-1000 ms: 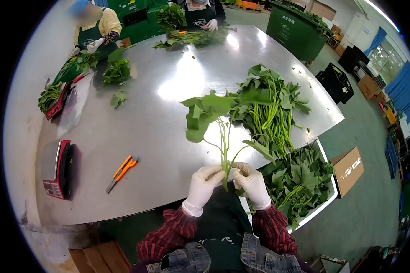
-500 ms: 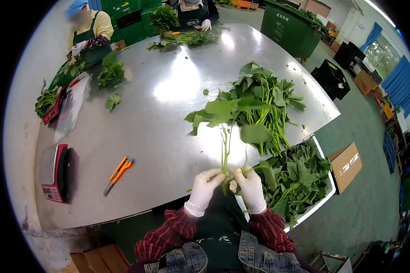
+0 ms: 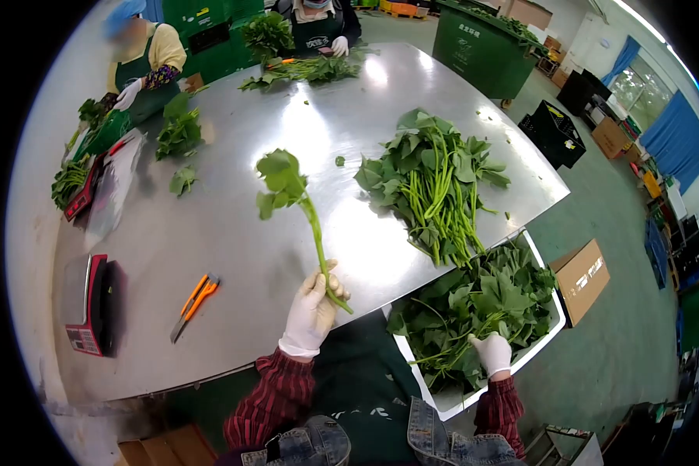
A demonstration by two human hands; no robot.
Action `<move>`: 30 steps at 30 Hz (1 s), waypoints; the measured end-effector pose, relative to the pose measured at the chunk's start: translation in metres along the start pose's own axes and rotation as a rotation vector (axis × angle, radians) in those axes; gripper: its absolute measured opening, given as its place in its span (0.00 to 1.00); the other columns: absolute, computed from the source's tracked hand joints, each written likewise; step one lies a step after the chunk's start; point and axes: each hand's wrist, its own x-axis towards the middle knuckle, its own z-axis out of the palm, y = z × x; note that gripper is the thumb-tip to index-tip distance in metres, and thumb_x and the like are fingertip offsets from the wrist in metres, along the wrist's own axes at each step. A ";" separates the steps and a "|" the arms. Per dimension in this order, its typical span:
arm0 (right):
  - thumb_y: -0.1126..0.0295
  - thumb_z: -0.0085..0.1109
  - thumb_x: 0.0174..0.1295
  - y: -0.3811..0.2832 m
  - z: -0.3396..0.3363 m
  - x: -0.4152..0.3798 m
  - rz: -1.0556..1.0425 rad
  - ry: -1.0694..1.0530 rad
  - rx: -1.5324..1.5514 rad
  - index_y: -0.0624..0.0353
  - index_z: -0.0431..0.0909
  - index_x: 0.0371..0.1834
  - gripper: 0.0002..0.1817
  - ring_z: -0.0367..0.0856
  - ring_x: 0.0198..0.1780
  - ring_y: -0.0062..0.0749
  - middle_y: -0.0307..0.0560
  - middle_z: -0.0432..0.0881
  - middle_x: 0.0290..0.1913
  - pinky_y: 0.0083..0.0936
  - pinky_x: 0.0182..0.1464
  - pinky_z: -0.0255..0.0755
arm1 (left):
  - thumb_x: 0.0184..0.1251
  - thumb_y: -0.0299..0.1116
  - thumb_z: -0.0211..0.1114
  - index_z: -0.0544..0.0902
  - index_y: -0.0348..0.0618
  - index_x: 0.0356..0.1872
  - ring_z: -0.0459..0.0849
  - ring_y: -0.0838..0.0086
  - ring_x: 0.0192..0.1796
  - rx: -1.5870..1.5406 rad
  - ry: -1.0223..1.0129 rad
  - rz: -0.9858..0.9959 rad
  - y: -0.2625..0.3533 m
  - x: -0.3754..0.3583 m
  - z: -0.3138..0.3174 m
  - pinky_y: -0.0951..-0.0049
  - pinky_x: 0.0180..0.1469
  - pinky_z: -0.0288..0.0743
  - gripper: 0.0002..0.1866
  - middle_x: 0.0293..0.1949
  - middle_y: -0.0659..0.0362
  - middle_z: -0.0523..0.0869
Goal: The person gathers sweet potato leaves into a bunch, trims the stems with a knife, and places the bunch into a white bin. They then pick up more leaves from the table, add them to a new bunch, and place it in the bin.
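My left hand [image 3: 311, 314], in a white glove, is closed round the lower end of a leafy green stem [image 3: 316, 233]. The stem stands tilted above the metal table, leaves at the top. My right hand [image 3: 492, 354], also gloved, is over the white crate [image 3: 552, 326] of leafy greens [image 3: 505, 299]. Its fingers are bent together at some stems; what they hold, if anything, is hidden among the greens. A pile of leafy stems [image 3: 443, 182] lies on the table just beyond the crate.
On the metal table [image 3: 248, 256] are an orange utility knife [image 3: 196, 304], a red scale [image 3: 89, 307] and a second scale [image 3: 85, 190] bearing greens. Two co-workers handle greens across the table. A cardboard box [image 3: 584, 279] and black crate [image 3: 553, 133] stand right.
My hands have come apart. The left moved left and raised a leafy stem from over the pile's near side; the right moved right and down to the crate's greens.
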 end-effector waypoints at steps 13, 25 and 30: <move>0.47 0.53 0.57 -0.200 -0.081 0.172 -0.270 0.300 -0.022 0.60 0.80 0.24 0.25 0.81 0.31 0.52 0.57 0.80 0.24 0.38 0.33 0.74 | 0.56 0.22 0.54 0.73 0.47 0.43 0.71 0.71 0.35 -0.198 0.082 -0.022 0.013 -0.017 0.012 0.71 0.43 0.66 0.13 0.33 0.58 0.74; 0.65 0.53 0.64 -0.193 -0.120 0.092 -0.196 0.030 1.405 0.62 0.73 0.24 0.14 0.65 0.12 0.16 0.42 0.79 0.20 0.15 0.17 0.59 | 0.68 0.39 0.55 0.77 0.47 0.41 0.60 0.81 0.17 -0.174 0.173 0.004 0.007 -0.017 0.000 0.80 0.21 0.54 0.09 0.21 0.65 0.69; 0.68 0.51 0.65 -0.197 -0.105 0.093 -0.225 0.016 1.444 0.63 0.72 0.26 0.12 0.64 0.14 0.13 0.43 0.80 0.22 0.13 0.18 0.58 | 0.71 0.44 0.51 0.76 0.47 0.46 0.59 0.82 0.17 -0.111 0.195 0.000 0.003 -0.018 -0.004 0.82 0.21 0.54 0.14 0.21 0.66 0.71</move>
